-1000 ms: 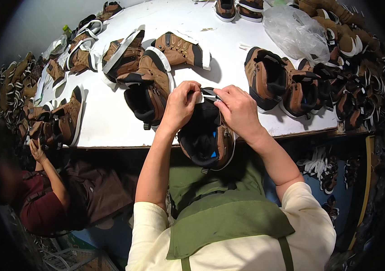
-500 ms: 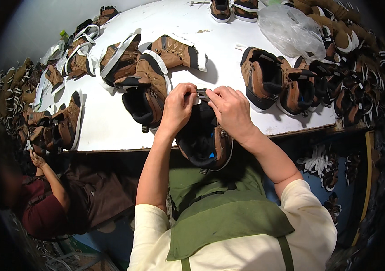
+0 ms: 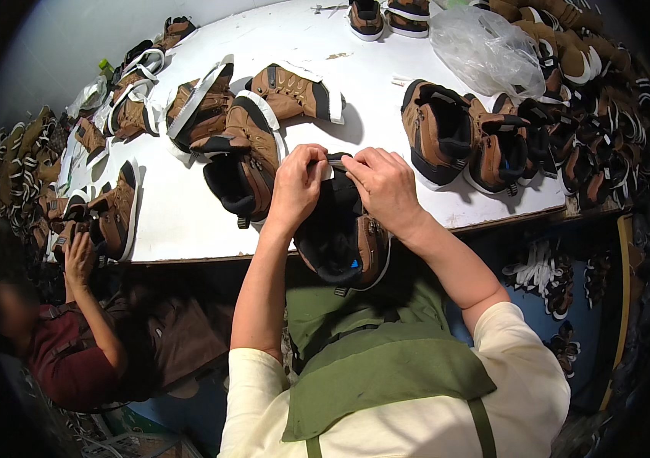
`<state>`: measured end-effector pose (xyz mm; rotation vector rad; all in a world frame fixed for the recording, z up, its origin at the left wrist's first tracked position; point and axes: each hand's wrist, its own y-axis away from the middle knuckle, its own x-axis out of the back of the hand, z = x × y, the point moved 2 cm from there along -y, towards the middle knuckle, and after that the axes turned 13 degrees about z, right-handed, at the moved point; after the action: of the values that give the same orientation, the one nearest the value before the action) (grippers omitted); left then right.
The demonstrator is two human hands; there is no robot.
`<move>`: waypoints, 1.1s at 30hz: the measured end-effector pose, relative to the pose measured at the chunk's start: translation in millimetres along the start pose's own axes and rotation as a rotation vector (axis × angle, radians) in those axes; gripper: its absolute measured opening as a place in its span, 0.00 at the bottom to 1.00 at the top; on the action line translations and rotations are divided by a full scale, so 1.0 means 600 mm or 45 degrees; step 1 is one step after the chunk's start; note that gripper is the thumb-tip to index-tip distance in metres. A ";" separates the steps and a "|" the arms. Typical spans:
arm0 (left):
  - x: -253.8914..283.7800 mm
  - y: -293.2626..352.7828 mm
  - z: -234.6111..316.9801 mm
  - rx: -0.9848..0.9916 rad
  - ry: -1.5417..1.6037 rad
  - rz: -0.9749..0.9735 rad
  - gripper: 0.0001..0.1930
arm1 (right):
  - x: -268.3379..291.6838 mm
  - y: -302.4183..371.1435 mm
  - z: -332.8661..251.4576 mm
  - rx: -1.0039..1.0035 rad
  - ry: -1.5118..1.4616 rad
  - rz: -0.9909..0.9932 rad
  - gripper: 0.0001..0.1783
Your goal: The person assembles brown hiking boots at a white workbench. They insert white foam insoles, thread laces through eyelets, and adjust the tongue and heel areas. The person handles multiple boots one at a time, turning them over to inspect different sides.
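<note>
A brown and black high-top boot [image 3: 371,256] rests at the table's front edge against my green apron, its dark collar opening facing up. At the top of its tongue [image 3: 338,191], my left hand [image 3: 296,187] pinches the left side. My right hand [image 3: 386,187] pinches the same edge from the right, thumb and fingers closed. A small white tag or piece shows beside my left fingertips. What exactly lies between the fingertips is partly hidden. Just left of my left hand stands another brown boot [image 3: 264,149].
Brown boots [image 3: 439,130] stand in a row to the right, beside a clear plastic bag [image 3: 485,49] and piled shoes [image 3: 607,122]. More boots lie at left on the white table [image 3: 180,229]. A co-worker's hand [image 3: 79,259] is by boots at far left.
My hands stay at the boot's tongue, with fingertips shifted slightly. The co-worker's hand at left has risen and spread against the boots there. The whole view has moved a little.
</note>
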<state>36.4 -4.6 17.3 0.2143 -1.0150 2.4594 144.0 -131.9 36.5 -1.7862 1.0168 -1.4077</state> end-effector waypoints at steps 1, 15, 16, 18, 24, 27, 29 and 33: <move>-0.001 0.001 -0.002 -0.009 -0.004 0.007 0.05 | -0.001 0.001 0.001 0.000 -0.003 0.004 0.06; 0.001 0.003 -0.010 0.073 0.058 0.068 0.02 | 0.003 0.016 0.035 -0.685 -0.537 0.132 0.13; 0.002 0.003 -0.011 0.104 0.099 0.076 0.02 | 0.000 0.028 0.051 -0.972 -0.767 0.157 0.15; 0.001 0.004 -0.013 0.137 0.166 0.089 0.02 | -0.011 0.048 0.064 -1.321 -1.080 0.246 0.20; 0.003 0.004 -0.013 0.429 0.822 0.175 0.04 | -0.035 0.053 0.016 -1.328 -1.173 -0.046 0.16; 0.045 0.013 -0.032 0.678 1.325 0.446 0.08 | -0.044 0.051 0.017 -1.389 -1.255 -0.061 0.13; 0.072 0.037 -0.031 0.686 1.385 0.482 0.09 | -0.046 0.056 0.030 -1.411 -1.296 -0.019 0.12; 0.129 0.146 -0.060 0.713 1.125 0.380 0.15 | -0.062 0.067 0.052 -1.413 -1.238 0.026 0.12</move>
<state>-72.1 -5.7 -39.1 -0.8347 0.0271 2.5917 162.3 -118.8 -22.6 -2.7037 1.2696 0.3115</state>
